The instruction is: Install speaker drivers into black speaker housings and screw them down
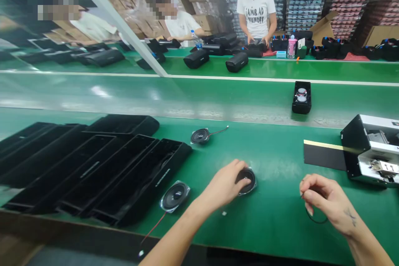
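Observation:
My left hand [229,181] is closed on a round black speaker [251,178], with the thumb over its cone and the fingers at its far rim. Off to the right, my right hand [326,203] is pinched above the green tabletop. A thin black strip or wire [319,221] curves out below its fingers; I cannot tell which it is. A second speaker [174,196] with a red lead lies left of my left forearm. Farther back rests a third speaker [200,136], its lead pointing right. A small white bit [224,213] lies near my left wrist.
Several long black housings [140,178] lie side by side at the left. At the right stands a black and silver machine [370,153] beside a black plate [324,156]. A black case [301,97] with round parts sits on the belt. People work behind it.

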A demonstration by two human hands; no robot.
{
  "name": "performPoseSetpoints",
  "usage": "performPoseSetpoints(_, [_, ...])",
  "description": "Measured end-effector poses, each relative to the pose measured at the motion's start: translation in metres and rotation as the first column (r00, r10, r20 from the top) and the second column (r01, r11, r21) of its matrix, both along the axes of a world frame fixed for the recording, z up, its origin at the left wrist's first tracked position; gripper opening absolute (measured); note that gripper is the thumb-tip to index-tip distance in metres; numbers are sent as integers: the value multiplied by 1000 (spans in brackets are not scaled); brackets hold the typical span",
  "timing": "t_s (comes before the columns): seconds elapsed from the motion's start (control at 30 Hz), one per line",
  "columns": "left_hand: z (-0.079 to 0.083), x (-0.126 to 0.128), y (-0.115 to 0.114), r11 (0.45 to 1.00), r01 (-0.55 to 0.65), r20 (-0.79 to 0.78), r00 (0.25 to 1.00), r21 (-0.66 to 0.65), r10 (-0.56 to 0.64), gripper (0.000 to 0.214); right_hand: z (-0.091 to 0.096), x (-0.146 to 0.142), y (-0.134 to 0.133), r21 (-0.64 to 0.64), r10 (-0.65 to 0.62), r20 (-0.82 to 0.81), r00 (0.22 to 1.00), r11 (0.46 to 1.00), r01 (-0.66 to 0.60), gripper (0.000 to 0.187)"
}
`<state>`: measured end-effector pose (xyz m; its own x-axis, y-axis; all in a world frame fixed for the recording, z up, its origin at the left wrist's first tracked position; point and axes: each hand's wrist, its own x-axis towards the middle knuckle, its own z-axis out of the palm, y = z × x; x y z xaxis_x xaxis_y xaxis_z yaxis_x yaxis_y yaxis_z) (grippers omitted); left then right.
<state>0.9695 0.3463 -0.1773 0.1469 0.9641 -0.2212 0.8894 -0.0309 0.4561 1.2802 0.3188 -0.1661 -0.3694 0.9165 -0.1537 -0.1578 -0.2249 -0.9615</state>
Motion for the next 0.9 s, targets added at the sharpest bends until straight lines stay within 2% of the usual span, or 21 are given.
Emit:
performPoseSetpoints(0.07, [-5,2,-9,999,-41,66,997,10,40,14,-2,-13,2,12,54,28,998,998,-54,48])
performPoseSetpoints(0.17, [-6,12,-24,996,-87,175,981,-9,88,11,-9,-31,-1,12,63,80,995,998,-64,50])
performPoseSetpoints(0.3, [-4,36,-46,995,-81,336,937,-61,97,10,-18,-46,-12,52,31,186,982,998,-41,39])
performPoseSetpoints(0.37, [-3,51,-54,995,-65,484,870,-76,94,13,-20,-48,-18,71,15,225,974,997,-32,29])
performPoseSetpoints(0.43, [-3,65,-59,994,-35,630,771,-106,94,13,-19,-47,-22,79,11,259,966,996,-32,22])
performPoseSetpoints(0.5, [-2,75,-61,990,7,712,696,-144,98,14,-16,-45,-25,91,9,296,955,995,-38,18])
performPoseSetpoints(0.6, [-1,82,-60,984,31,741,662,-174,111,15,-13,-42,-27,108,-12,354,935,994,-28,16])
performPoseSetpoints(0.77, [1,85,-58,983,66,710,700,-172,78,17,-14,-42,-26,148,-57,427,902,989,-8,15])
performPoseSetpoints(0.9, [-1,86,-58,982,69,711,698,-178,80,18,-15,-43,-25,165,-66,435,898,986,-7,15])
